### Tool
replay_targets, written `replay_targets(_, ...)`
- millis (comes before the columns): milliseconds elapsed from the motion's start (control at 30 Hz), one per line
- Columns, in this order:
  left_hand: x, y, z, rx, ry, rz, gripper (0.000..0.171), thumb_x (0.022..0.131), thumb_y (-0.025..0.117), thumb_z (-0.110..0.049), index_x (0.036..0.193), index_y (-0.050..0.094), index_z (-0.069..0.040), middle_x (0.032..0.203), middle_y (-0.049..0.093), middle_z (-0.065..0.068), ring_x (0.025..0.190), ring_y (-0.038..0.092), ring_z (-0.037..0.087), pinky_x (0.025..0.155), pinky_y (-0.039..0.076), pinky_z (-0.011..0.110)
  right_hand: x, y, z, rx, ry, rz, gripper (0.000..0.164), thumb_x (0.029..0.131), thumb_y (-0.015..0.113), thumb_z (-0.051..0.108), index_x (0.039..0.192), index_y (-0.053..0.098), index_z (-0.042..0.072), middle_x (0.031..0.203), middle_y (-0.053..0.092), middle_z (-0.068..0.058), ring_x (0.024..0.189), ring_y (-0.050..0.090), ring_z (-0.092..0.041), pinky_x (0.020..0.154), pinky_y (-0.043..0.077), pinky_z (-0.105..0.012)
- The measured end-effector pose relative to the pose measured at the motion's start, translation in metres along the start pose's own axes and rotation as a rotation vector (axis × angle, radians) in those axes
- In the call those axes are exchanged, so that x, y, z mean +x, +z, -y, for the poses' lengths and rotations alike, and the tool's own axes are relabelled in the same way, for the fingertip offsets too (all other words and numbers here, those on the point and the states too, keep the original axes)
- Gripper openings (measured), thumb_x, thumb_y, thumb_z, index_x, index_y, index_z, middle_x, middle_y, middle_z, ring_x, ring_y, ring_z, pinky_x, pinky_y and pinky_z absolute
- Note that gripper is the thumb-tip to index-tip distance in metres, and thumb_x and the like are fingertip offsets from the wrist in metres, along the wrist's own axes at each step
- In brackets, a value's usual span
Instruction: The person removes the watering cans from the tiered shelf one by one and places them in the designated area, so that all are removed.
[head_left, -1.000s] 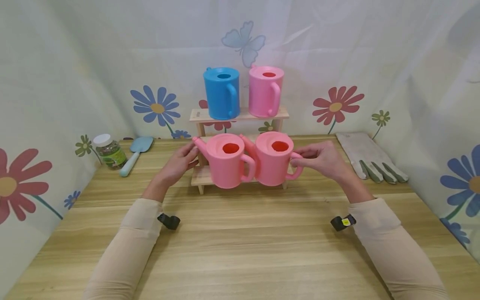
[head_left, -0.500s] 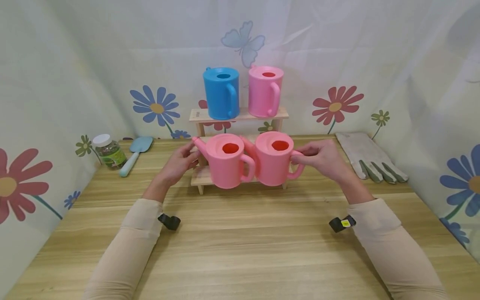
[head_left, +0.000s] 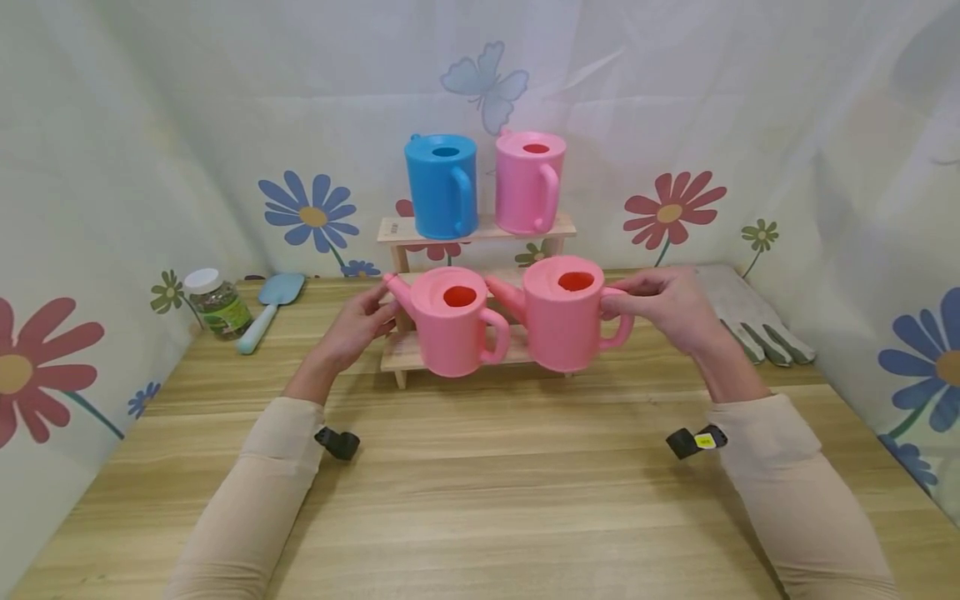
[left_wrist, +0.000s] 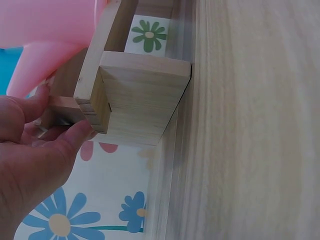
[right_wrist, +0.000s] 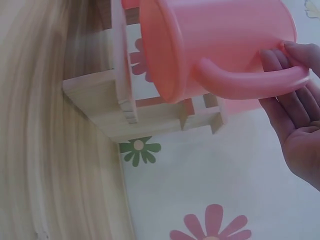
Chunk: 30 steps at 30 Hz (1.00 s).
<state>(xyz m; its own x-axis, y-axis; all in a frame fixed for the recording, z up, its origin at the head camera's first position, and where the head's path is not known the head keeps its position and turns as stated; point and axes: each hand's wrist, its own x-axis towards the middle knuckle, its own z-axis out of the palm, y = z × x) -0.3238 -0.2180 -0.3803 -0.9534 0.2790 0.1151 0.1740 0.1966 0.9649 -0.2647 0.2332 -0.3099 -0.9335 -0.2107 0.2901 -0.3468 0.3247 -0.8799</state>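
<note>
Two coral-pink watering cans are at the front of a tiered wooden stand (head_left: 397, 358), spouts to the left. The left watering can (head_left: 450, 333) overlaps the lower step. My right hand (head_left: 667, 304) grips the handle of the right watering can (head_left: 564, 329), fingers through the loop; the right wrist view shows its underside (right_wrist: 162, 55), close over the step. My left hand (head_left: 358, 325) is at the stand's left end, beside the left can's spout (head_left: 400, 289). In the left wrist view its thumb (left_wrist: 77, 132) presses the board's end, with fingers curled behind; some fingertips are hidden.
On the top board stand a blue watering can (head_left: 442, 192) and a lighter pink one (head_left: 528, 187). A lidded jar (head_left: 219, 304) and a light-blue trowel (head_left: 277, 296) lie at the left, and work gloves (head_left: 757, 325) at the right. Flowered cloth (head_left: 577, 50) surrounds the table.
The right watering can has moved right and slightly up with my right hand, opening a gap from the left can's handle. The left hand and left can have stayed put.
</note>
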Motion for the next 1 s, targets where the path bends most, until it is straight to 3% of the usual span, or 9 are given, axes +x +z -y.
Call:
replay_targets(233,-0.001,0.0,0.0,0.0,-0.009,-0.008,0.056,0.107,0.049,-0.018,0.159,0.029,-0.016,0.161,0.03,0.011,0.14,0.04,0.032,0.11,0.038,0.047,-0.002,-0.017,0.005,0.017,-0.081,-0.081,0.026,0.089,0.078,0.017,0.106,0.075,-0.003,0.086,0.076,-0.005,0.082,0.073,-0.02,0.08,0.057,-0.026)
replay_targets(333,-0.001,0.0,0.0,0.005,-0.009,-0.008,0.056,0.107,0.049,-0.018,0.159,0.03,-0.017,0.161,0.029,0.01,0.14,0.04,0.032,0.11,0.038,0.047,-0.004,-0.03,0.007,0.072,-0.142,-0.114,0.023,0.09,0.076,0.008,0.107,0.074,-0.007,0.084,0.076,-0.006,0.08,0.073,-0.019,0.081,0.057,-0.024)
replay_targets(533,-0.001,0.0,-0.001,0.025,0.009,-0.005,0.057,0.107,0.05,-0.02,0.159,0.029,-0.016,0.162,0.029,0.011,0.141,0.038,0.033,0.11,0.037,0.051,-0.007,-0.059,0.01,0.275,-0.314,-0.16,0.02,0.086,0.072,-0.012,0.104,0.069,-0.019,0.081,0.075,-0.012,0.073,0.074,-0.02,0.078,0.058,-0.022)
replay_targets(633,-0.001,0.0,-0.001,0.031,0.018,-0.008,0.057,0.106,0.051,-0.021,0.159,0.03,-0.015,0.161,0.029,0.012,0.141,0.038,0.034,0.11,0.036,0.053,-0.007,-0.072,0.01,0.364,-0.352,-0.178,0.02,0.084,0.07,-0.016,0.102,0.066,-0.024,0.081,0.074,-0.017,0.072,0.074,-0.022,0.078,0.058,-0.025)
replay_targets(800,-0.001,-0.001,-0.001,0.026,0.016,-0.008,0.056,0.107,0.05,-0.02,0.159,0.031,-0.014,0.161,0.03,0.012,0.141,0.039,0.033,0.11,0.037,0.051,-0.007,-0.082,0.005,0.34,-0.255,-0.27,0.021,0.083,0.075,-0.01,0.101,0.069,-0.021,0.079,0.075,-0.014,0.072,0.074,-0.02,0.077,0.058,-0.022)
replay_targets(933,-0.001,-0.001,0.0,0.023,0.014,-0.007,0.055,0.107,0.05,-0.018,0.158,0.031,-0.014,0.16,0.031,0.011,0.14,0.04,0.033,0.109,0.039,0.049,-0.002,-0.079,-0.005,0.155,-0.083,-0.357,0.023,0.084,0.081,0.004,0.101,0.075,-0.01,0.076,0.075,-0.002,0.077,0.072,-0.013,0.072,0.055,-0.018)
replay_targets(1000,-0.001,-0.001,-0.001,0.029,0.012,-0.006,0.055,0.107,0.05,-0.018,0.158,0.032,-0.016,0.161,0.031,0.011,0.14,0.04,0.033,0.109,0.039,0.048,0.001,-0.075,-0.013,0.014,0.035,-0.392,0.029,0.085,0.083,0.019,0.104,0.078,-0.002,0.074,0.074,0.007,0.082,0.069,-0.008,0.069,0.052,-0.017)
